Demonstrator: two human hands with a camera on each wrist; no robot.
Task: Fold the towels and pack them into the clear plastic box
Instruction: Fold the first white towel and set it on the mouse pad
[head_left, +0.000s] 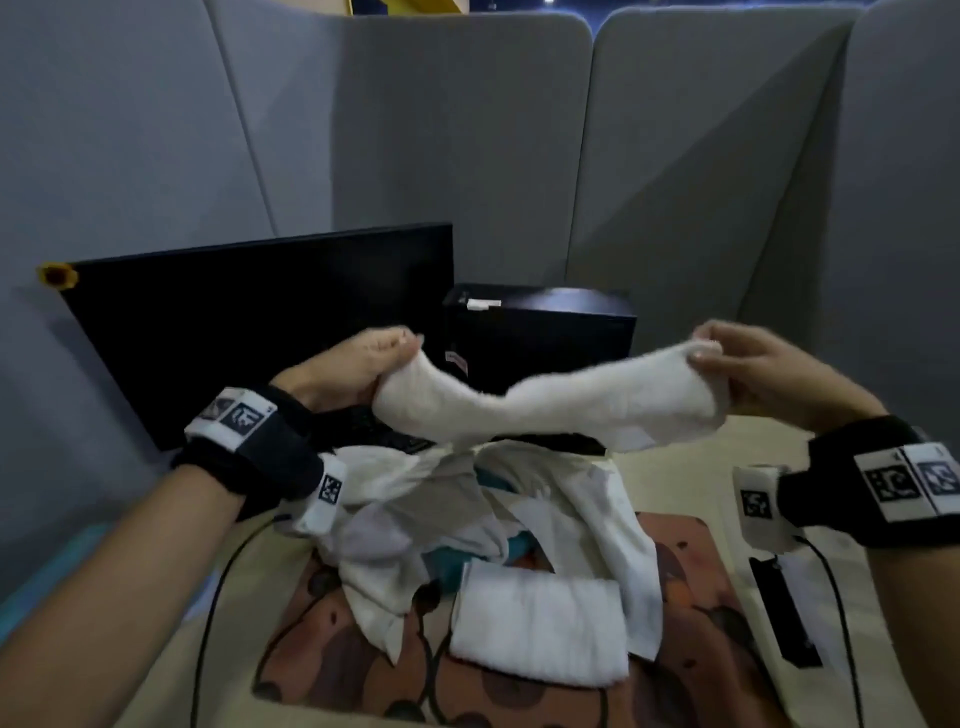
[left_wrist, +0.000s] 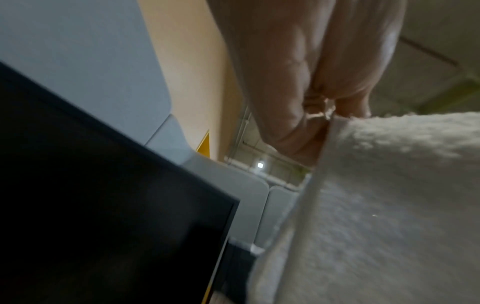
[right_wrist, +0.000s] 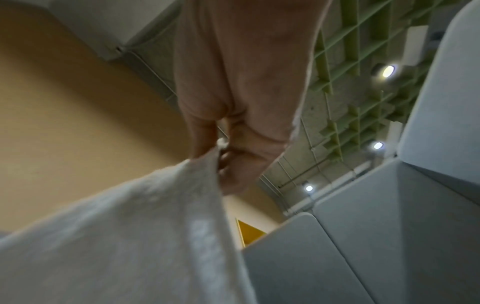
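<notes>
A white fluffy towel (head_left: 545, 405) hangs stretched in the air between both hands, sagging in the middle. My left hand (head_left: 363, 364) pinches its left end, and my right hand (head_left: 727, 358) pinches its right end. The left wrist view shows the fingers (left_wrist: 306, 115) closed on the towel's edge (left_wrist: 376, 185); the right wrist view shows the fingers (right_wrist: 233, 148) pinching a corner of the towel (right_wrist: 130, 236). Below lies a heap of crumpled white cloths (head_left: 467, 509), and a folded white towel (head_left: 540, 629) rests in front of it. No clear plastic box can be made out.
A black monitor (head_left: 249, 327) leans against the grey partition (head_left: 415, 130) at the back left, with a black box (head_left: 540, 332) beside it. A brown patterned mat (head_left: 701, 649) covers the cream table (head_left: 675, 483). Cables (head_left: 208, 597) run from both wrist bands.
</notes>
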